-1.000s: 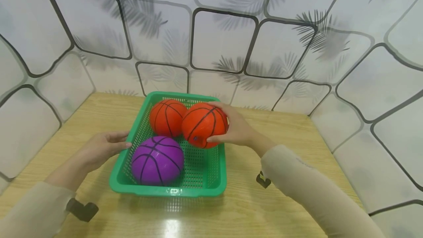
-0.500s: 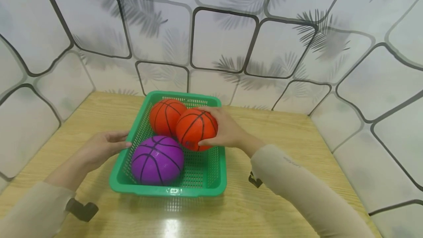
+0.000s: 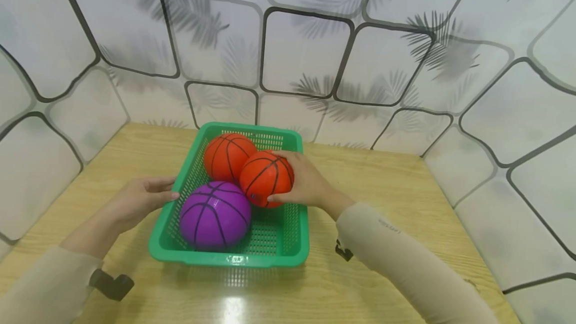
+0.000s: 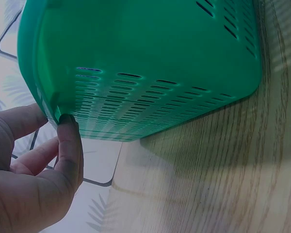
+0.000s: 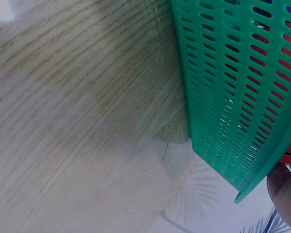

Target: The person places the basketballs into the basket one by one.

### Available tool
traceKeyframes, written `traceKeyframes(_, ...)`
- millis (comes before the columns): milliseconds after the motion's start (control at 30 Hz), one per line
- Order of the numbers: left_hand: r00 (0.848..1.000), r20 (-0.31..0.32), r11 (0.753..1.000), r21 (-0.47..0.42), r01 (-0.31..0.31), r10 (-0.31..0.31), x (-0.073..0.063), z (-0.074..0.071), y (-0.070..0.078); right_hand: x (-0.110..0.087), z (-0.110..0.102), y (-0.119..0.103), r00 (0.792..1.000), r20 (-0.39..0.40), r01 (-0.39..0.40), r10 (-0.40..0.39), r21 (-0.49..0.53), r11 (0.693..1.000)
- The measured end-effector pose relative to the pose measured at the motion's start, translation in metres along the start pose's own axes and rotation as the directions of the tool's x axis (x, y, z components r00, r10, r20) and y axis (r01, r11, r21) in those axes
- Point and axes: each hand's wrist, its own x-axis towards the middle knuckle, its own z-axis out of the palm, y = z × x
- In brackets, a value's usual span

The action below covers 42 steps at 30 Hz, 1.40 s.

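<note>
A green plastic basket [image 3: 229, 260] with slotted walls stands on the wooden table. My left hand [image 3: 139, 201] pinches its left rim, with fingertips under the lip in the left wrist view. Inside, an orange-red toy basketball [image 3: 227, 156] sits at the back left and a purple one [image 3: 215, 216] at the front left. My right hand [image 3: 306, 181] reaches over the right rim and grips a second orange-red basketball [image 3: 264, 176], low in the basket against the other two. In the right wrist view, that hand shows only at the right edge.
Pale wood tabletop [image 3: 373, 274] surrounds the basket. Patterned wall panels [image 3: 306, 54] rise behind the table and on both sides. A small black mount [image 3: 112, 285] hangs from the left sleeve, another [image 3: 344, 251] from the right.
My right hand has moved left and down with the orange-red basketball, settling it lower beside the other balls. My left hand has stayed at the basket's rim.
</note>
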Motion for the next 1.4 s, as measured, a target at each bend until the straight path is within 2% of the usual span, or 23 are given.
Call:
traceKeyframes(133, 1.000, 0.002, 1.000, -0.004, -0.001, 0.001, 0.000, -0.001, 0.000, 0.000, 0.004, 0.001, 1.000, -0.004, -0.006, 0.006, -0.023, 1.000)
traceKeyframes(267, 1.000, 0.002, 1.000, -0.005, 0.002, -0.002, -0.001, -0.001, 0.000, -0.002, 0.007, 0.000, 0.999, 0.007, -0.051, 0.051, -0.072, 0.996)
traceKeyframes(500, 1.000, -0.002, 1.000, 0.012, -0.002, 0.002, 0.000, -0.001, 0.000, -0.006, 0.008, 0.000, 0.993, 0.040, -0.101, 0.113, -0.232, 0.967)
traceKeyframes(667, 1.000, 0.005, 1.000, 0.017, -0.005, 0.005, 0.001, -0.001, 0.000, -0.008, 0.007, -0.001, 0.993, 0.045, -0.096, 0.113, -0.282, 0.955)
traceKeyframes(767, 1.000, 0.010, 0.998, 0.059, -0.002, 0.001, 0.002, -0.002, 0.001, -0.008, 0.005, -0.002, 0.992, 0.049, -0.094, 0.112, -0.277, 0.956)
traceKeyframes(933, 1.000, 0.024, 0.977, 0.211, -0.001, -0.004, 0.003, -0.008, 0.009, -0.009, -0.001, -0.003, 0.992, 0.062, -0.096, 0.113, -0.235, 0.967)
traceKeyframes(1067, 0.998, 0.059, 0.966, 0.259, 0.001, -0.017, 0.008, -0.014, 0.019, -0.008, -0.010, -0.002, 0.987, 0.095, -0.105, 0.126, -0.205, 0.973)
traceKeyframes(1133, 0.998, 0.051, 0.957, 0.291, 0.008, -0.024, 0.011, -0.015, 0.028, -0.008, -0.018, -0.002, 0.986, 0.108, -0.105, 0.126, -0.186, 0.977)
traceKeyframes(1300, 1.000, 0.008, 0.903, 0.429, 0.021, -0.027, 0.020, -0.012, 0.062, -0.008, -0.043, -0.005, 0.988, 0.104, -0.097, 0.113, -0.143, 0.985)
traceKeyframes(1400, 1.000, 0.010, 0.874, 0.485, -0.012, 0.008, 0.025, -0.008, 0.085, -0.010, -0.063, -0.009, 0.992, 0.075, -0.089, 0.101, -0.146, 0.985)
